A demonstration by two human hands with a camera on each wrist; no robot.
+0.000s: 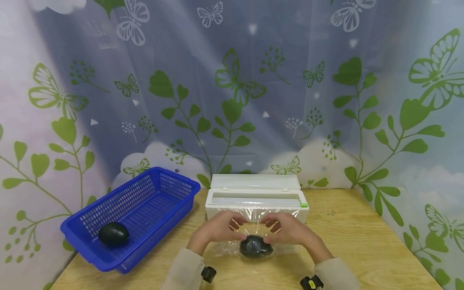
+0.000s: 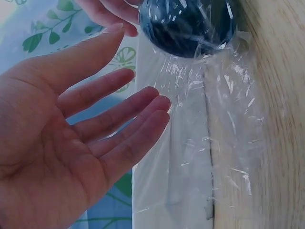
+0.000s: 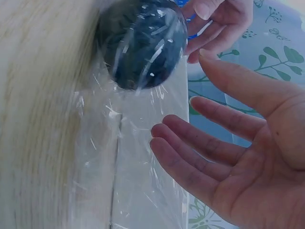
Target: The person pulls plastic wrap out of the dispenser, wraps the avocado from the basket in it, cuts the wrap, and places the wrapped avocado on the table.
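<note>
A dark avocado (image 1: 255, 246) lies on the table, covered by clear plastic wrap (image 2: 238, 119) that runs back to a white wrap dispenser box (image 1: 257, 212). On the avocado's left side is my left hand (image 1: 222, 228), fingers loosely bent and spread, thumb close to the fruit. My right hand (image 1: 286, 229) mirrors it on the other side, its thumb near the avocado's upper right. Both wrist views show the palms with nothing gripped in them. Whether the thumb tips touch the film cannot be told.
To the left stands a blue perforated basket (image 1: 156, 241) with a second dark avocado (image 1: 113, 234) inside. The dispenser's lid (image 1: 255, 181) is raised at the back. Behind the wooden table (image 1: 362, 241) hangs a printed curtain (image 1: 290, 100).
</note>
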